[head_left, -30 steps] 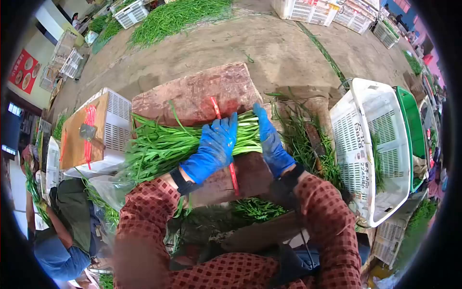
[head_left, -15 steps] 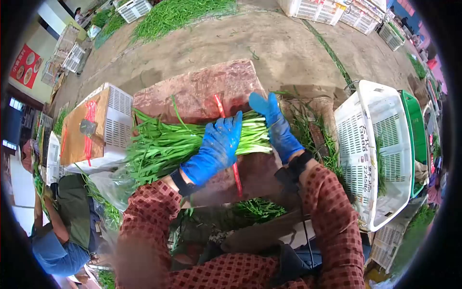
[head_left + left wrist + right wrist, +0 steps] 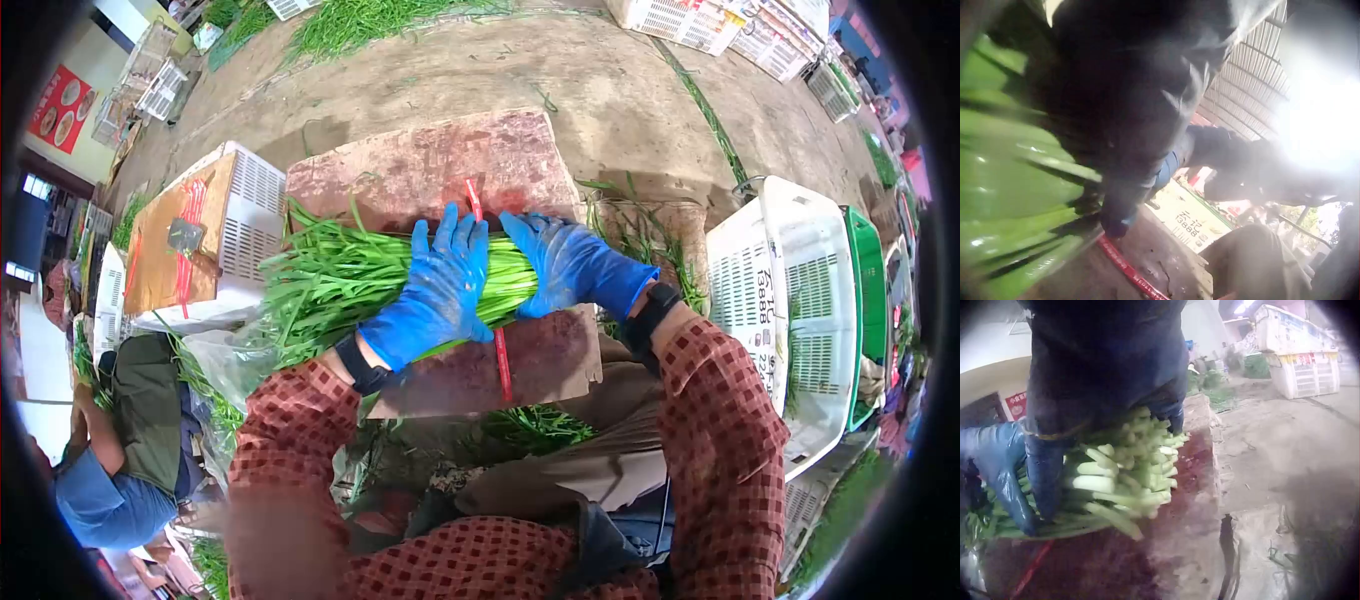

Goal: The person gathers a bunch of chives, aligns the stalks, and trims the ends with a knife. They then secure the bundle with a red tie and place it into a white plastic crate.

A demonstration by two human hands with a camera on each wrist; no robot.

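A thick bundle of leafy greens lies across a worn reddish board, leaves to the left and pale cut stems to the right. My blue-gloved left hand grips the middle of the bundle from above, fingers over its far side and thumb on the near side. Close beside it, my gloved right hand holds the stem end, fingers at the far side and thumb at the near side. A red printed strap passes beneath the bundle, both ends lying flat on the board.
A white crate with a wooden panel stands left of the board, beside clear plastic. Loose greens lie to the right, before a white basket and a green one. Another person sits at lower left.
My right hand has come from upright at the stem ends to over the stems, gripping them. The left hand still holds the bundle, with its thumb now showing on the near side.
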